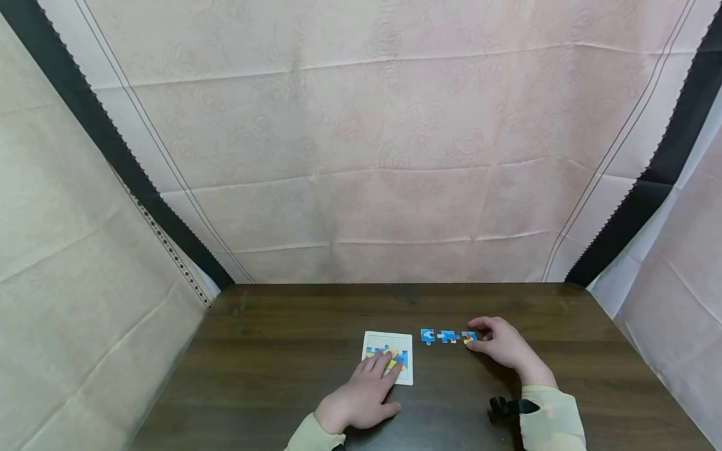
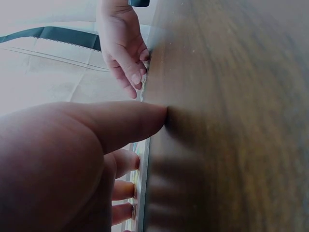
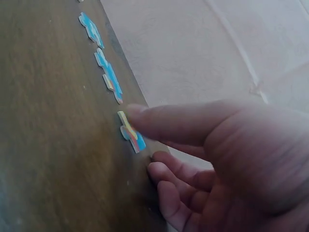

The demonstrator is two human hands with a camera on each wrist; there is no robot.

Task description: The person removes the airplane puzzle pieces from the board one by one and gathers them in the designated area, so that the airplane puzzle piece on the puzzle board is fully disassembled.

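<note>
A white-framed jigsaw puzzle board [image 1: 408,378] lies on the table, with blue and yellow pieces inside its frame. My left hand [image 1: 363,394] rests on it with fingers spread, hiding its lower left part; the thumb [image 2: 140,121] touches the tabletop beside the board. To the board's right, three loose puzzle pieces lie in a row: a blue one [image 1: 427,336], a middle one [image 1: 448,336] and a blue, red and yellow one [image 3: 131,135]. My right hand [image 1: 507,347] pinches this last piece between thumb and forefinger, while its other fingers are curled beside it.
A dark brown wooden table [image 1: 271,363] spreads under both hands. Pale patterned cloth [image 1: 361,156] hangs behind its far edge and at both sides, with black strips [image 1: 130,169] along the seams. A black strap [image 1: 513,406] is at the right wrist.
</note>
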